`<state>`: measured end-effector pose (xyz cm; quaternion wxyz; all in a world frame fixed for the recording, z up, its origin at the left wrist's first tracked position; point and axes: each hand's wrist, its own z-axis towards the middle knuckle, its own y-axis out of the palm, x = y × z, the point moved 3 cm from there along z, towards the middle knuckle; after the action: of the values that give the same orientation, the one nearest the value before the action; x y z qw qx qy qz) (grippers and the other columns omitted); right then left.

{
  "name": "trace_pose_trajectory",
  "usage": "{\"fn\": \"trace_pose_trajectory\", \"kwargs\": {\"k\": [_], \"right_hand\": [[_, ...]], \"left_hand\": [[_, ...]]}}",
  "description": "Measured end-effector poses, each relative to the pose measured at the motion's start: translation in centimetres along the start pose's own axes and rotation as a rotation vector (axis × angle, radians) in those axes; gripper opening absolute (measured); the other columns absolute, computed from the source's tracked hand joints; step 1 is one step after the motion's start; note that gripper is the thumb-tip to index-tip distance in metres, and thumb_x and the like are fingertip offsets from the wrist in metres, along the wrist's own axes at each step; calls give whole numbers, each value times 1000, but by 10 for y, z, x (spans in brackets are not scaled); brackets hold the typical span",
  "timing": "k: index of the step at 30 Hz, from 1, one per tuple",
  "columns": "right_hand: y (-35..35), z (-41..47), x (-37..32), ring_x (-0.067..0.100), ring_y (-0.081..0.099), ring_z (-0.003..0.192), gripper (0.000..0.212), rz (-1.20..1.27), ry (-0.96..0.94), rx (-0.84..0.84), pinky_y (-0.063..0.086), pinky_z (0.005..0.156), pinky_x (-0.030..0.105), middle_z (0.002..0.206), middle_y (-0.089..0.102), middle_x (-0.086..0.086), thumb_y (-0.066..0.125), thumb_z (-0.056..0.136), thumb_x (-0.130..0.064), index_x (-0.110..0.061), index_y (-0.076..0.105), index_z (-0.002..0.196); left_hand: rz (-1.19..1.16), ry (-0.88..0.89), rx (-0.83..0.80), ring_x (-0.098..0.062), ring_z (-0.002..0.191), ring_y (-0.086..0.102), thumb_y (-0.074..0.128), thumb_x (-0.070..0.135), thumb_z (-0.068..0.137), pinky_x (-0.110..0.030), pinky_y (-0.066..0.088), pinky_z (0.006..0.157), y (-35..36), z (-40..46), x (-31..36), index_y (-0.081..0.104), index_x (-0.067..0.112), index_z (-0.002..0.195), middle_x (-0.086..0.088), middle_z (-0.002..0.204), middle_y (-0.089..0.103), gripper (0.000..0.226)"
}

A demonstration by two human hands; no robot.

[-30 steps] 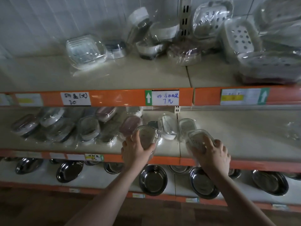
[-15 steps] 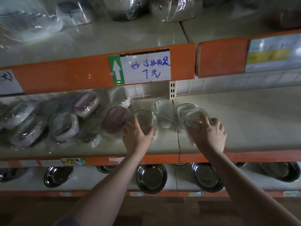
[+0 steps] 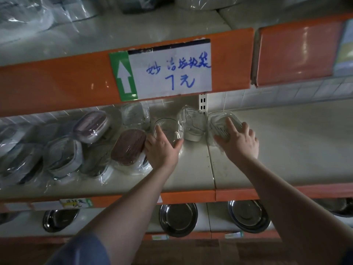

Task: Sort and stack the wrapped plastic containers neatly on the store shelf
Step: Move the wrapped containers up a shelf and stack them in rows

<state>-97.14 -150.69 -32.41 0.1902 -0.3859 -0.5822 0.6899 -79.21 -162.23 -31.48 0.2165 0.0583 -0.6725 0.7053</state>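
Both hands reached deeper along the cream middle shelf (image 3: 191, 175) since a second ago, hands well apart. Brown-lidded wrapped oval container (image 3: 128, 146) touches left hand's (image 3: 162, 148) outer edge. Left hand grips clear wrapped oval container (image 3: 168, 129). Right hand (image 3: 238, 140) lies spread, fingers straight, on another clear wrapped container (image 3: 219, 121).

- The left hand (image 3: 162, 148) is gripping a clear wrapped container (image 3: 169, 129) on the middle shelf (image 3: 193, 176).
- The right hand (image 3: 238, 142) is lying with fingers spread on another clear container (image 3: 223, 121).
- A white-rimmed container (image 3: 193, 125) is standing between them.
- A brown-lidded container (image 3: 128, 146) is leaning just beside the left hand.
- Steel dishes (image 3: 178, 219) are sitting on the shelf below.
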Motion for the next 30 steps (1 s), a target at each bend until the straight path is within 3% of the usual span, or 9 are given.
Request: {"fn": "trace_pose_trajectory", "kwargs": {"k": [3, 7, 11, 16, 20, 25, 30], "right_hand": [[-4, 6, 1, 34, 25, 133, 75, -92, -41, -66, 21, 107, 46, 150, 18, 17, 24, 84, -74, -37, 9, 148], [-14, -3, 5, 31, 18, 139, 70, -65, -142, -21, 11, 113, 49, 153, 16, 17, 18, 88, -67, -33, 13, 149], [-25, -26, 7, 34, 28, 134, 59, -11, -185, 46, 18, 111, 46, 147, 28, 20, 26, 94, -55, -24, 30, 144], [-42, -65, 7, 33, 45, 112, 44, -24, -210, 55, 35, 94, 39, 126, 47, 16, 42, 95, -44, -17, 44, 129], [-56, -92, 5, 32, 49, 105, 37, -3, -212, 59, 38, 89, 38, 118, 52, 15, 47, 93, -38, -16, 49, 123], [-66, -126, 2, 31, 48, 108, 38, 20, -184, 59, 37, 92, 37, 121, 51, 12, 45, 94, -39, -19, 48, 127], [-76, -174, 7, 29, 46, 112, 41, -1, -172, 72, 35, 94, 36, 123, 49, 10, 43, 96, -39, -22, 43, 132]], "left_hand": [[2, 31, 18, -36, 130, 31, 55, 68, 78, -43, 31, 102, -2, -3, 0, 22, 13, 149, -19, 145, 29, 96], [-43, 58, 18, -37, 135, 24, 56, 70, 76, -43, 25, 108, -11, -13, -4, 22, 12, 149, -19, 149, 24, 98], [-64, 68, -17, -35, 140, 18, 53, 65, 82, -41, 19, 111, -26, -32, -10, 19, 15, 151, -18, 154, 18, 92], [-60, 101, -10, -31, 134, 30, 56, 53, 86, -40, 32, 104, -53, -60, -18, 34, 17, 145, -13, 149, 32, 72], [-61, 128, 20, -28, 129, 35, 57, 47, 88, -36, 34, 100, -79, -78, -24, 40, 16, 140, -9, 145, 38, 63], [-44, 146, 9, -29, 132, 35, 53, 50, 90, -38, 35, 102, -95, -100, -38, 38, 18, 141, -8, 150, 32, 62], [-85, 246, 46, -32, 122, 41, 60, 43, 87, -40, 38, 97, -111, -131, -54, 47, 11, 133, -11, 137, 45, 58]]}}
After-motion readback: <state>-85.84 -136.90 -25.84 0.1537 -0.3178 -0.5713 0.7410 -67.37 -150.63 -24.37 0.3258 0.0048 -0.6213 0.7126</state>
